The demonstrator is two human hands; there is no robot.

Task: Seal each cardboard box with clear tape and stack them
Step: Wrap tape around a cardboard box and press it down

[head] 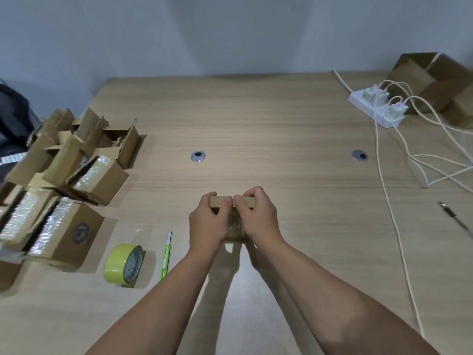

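A small cardboard box (235,225) stands on the wooden table in front of me, mostly hidden by my hands. My left hand (208,221) grips its left side, thumb on the far top flap. My right hand (258,217) grips its right side, thumb beside the left one on the same flap. A roll of tape with a yellow-green rim (124,264) lies to the left, apart from both hands. Beside it lies a green utility knife (166,254). Several small boxes (64,180), some taped shiny on top, some with flaps up, are heaped at the far left.
A white power strip (376,107) with plugs and trailing white cables (399,226) occupies the right side. A larger open cardboard box (440,83) stands at the back right corner. A dark pen (454,219) lies at the right. Two round grommets (198,156) sit mid-table.
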